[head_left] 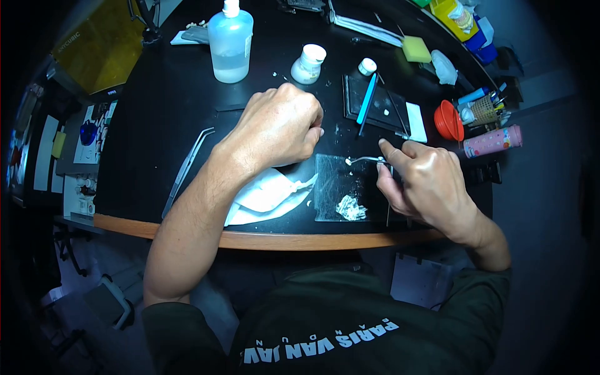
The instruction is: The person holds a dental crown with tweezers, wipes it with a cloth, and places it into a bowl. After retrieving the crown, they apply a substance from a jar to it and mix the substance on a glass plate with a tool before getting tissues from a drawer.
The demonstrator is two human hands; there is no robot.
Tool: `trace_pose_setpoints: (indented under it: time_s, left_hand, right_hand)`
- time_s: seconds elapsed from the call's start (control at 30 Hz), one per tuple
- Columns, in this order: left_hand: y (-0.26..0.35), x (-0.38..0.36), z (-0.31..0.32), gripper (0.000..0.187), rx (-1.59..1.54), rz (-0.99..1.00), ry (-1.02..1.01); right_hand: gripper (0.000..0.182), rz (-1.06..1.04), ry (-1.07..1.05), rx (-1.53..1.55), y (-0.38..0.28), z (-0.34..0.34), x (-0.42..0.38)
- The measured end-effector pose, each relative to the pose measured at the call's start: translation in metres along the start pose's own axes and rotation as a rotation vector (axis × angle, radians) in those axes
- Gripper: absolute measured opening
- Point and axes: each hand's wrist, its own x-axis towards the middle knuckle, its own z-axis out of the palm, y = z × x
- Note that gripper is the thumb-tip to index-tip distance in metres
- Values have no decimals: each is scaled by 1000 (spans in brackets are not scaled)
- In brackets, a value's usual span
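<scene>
My right hand point(428, 178) pinches curved-tip metal tweezers point(367, 159) between thumb and fingers. At their tip is a tiny off-white piece point(349, 161), over a scratched clear plate point(328, 187). A crumpled white and silvery clump point(351, 209) lies on the plate's near part. Left of the plate, my left hand point(281, 122) is closed, back of the hand up; whatever its fingers hold is hidden beneath. White tissue point(265, 194) lies under and in front of my left wrist. Another pair of long tweezers point(187, 164) rests on the black table further left.
A clear bottle point(230, 56) and a white-capped jar point(307, 65) stand beyond my left hand. A blue-handled tool point(367, 100) lies across a dark slab point(353, 94). At right are a red bowl point(448, 120), a pink patterned cylinder point(494, 141) and a yellow sponge point(416, 49).
</scene>
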Motion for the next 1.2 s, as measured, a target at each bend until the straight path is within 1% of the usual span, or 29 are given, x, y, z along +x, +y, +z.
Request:
trace_pose_setpoints:
  time_s: [0.07, 0.1, 0.13, 0.2, 0.4, 0.43, 0.53, 0.63, 0.73, 0.87, 0.93, 1.03, 1.2]
  left_hand:
    - [0, 0, -3, 15, -12, -11, 3]
    - [1, 0, -7, 15, -19, -18, 3]
    - [1, 1, -9, 15, -29, -24, 1]
    - [0, 1, -11, 15, -42, -42, 8]
    - [-2, 1, -12, 13, -80, -32, 38]
    - [1, 1, -15, 13, -83, -59, 12]
    - [0, 2, -13, 13, -77, -82, -7]
    - [0, 2, -12, 12, -66, -95, -19]
    - [0, 3, -12, 12, -65, -102, -27]
    - [0, 2, -11, 13, -72, -109, -27]
    - [0, 1, -13, 13, -77, -77, -8]
    - [0, 1, -13, 14, -82, -69, 2]
    - [1, 0, -14, 14, -92, -65, 8]
  right_hand:
    - [28, 15, 39, 221, 15, 3, 0]
    - [24, 63, 63, 417, 20, 10, -2]
    - [24, 39, 51, 554, 28, 18, -5]
    - [25, 130, -17, 845, 38, 30, -13]
    - [30, 263, -33, 1465, 44, 56, -31]
    - [31, 231, -16, 1499, 45, 60, -31]
    - [38, 217, -20, 1520, 45, 65, -31]
    - [40, 200, -16, 1541, 45, 70, -31]
    - [41, 245, -55, 1605, 45, 67, -30]
    - [42, 224, -62, 1658, 45, 71, -29]
    - [43, 234, -69, 1688, 43, 74, -29]
    - [46, 293, -62, 1689, 39, 71, -26]
    - [45, 220, -65, 1717, 42, 78, -27]
